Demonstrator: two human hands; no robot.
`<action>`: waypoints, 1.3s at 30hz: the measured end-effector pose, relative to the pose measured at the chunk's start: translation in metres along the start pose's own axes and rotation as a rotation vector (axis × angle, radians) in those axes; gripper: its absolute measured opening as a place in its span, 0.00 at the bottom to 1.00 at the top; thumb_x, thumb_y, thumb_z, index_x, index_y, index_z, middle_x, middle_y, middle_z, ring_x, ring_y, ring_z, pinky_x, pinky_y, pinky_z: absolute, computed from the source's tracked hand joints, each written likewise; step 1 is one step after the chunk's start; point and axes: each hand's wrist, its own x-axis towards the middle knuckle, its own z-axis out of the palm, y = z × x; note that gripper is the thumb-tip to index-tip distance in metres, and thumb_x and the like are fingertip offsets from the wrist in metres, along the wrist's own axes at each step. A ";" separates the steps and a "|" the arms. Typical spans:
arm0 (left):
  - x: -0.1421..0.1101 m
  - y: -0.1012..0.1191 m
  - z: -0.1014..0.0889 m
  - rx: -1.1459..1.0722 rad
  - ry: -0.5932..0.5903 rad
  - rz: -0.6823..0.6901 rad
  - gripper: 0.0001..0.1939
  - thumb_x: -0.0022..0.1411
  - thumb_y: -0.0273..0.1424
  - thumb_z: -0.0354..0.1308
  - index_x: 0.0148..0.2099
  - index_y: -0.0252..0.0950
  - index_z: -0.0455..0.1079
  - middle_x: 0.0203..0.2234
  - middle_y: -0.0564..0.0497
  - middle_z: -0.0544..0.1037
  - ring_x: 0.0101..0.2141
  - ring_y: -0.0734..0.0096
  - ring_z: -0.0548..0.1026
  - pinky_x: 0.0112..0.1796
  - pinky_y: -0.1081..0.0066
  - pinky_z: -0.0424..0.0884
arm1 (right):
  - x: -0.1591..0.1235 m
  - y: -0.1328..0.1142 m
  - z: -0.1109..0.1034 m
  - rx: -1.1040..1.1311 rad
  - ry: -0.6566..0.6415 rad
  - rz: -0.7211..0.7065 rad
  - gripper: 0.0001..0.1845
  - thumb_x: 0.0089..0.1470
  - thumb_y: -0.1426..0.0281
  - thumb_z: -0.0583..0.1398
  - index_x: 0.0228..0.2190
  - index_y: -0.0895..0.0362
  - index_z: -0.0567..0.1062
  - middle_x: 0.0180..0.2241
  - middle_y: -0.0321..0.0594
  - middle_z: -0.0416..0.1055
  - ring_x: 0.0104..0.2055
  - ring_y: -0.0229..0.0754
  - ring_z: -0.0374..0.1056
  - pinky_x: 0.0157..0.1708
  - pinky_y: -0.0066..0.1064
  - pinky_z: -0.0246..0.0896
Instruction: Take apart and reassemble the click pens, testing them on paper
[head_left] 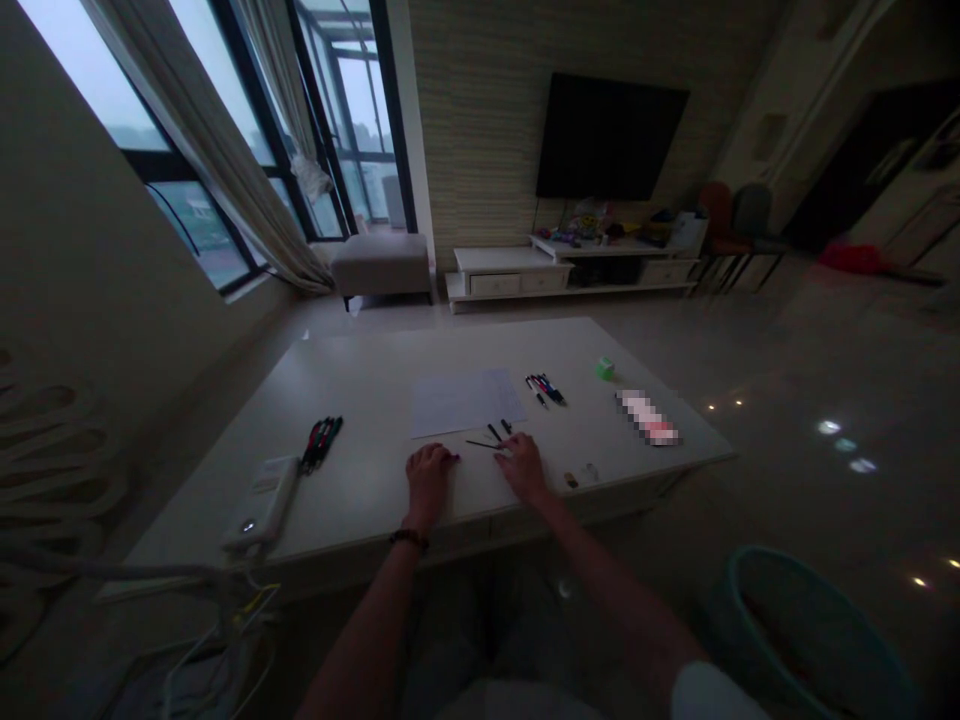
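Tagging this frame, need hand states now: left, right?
Left hand: at a small purple item; whether gripping, can't tell.
Right hand: closed, apparently holding a thin dark rod.

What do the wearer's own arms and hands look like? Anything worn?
Left hand: ungloved, dark, apparently beaded bracelet at the wrist. Right hand: ungloved, nothing visible on the wrist. Forearms bare; pale sleeve higher on the right arm. No markings or cables discernible on either.

A slim dark rod (481, 444) is jutting leftward from the right hand (523, 468); a small purplish piece (454, 458) is sitting at the left hand (427, 472).
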 end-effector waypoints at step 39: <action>-0.004 0.007 -0.008 -0.113 0.000 0.080 0.10 0.63 0.26 0.45 0.44 0.39 0.64 0.37 0.48 0.72 0.40 0.67 0.69 0.42 0.66 0.63 | 0.024 -0.029 -0.022 0.012 -0.134 -0.199 0.06 0.53 0.75 0.56 0.30 0.55 0.74 0.29 0.38 0.72 0.37 0.42 0.63 0.42 0.33 0.47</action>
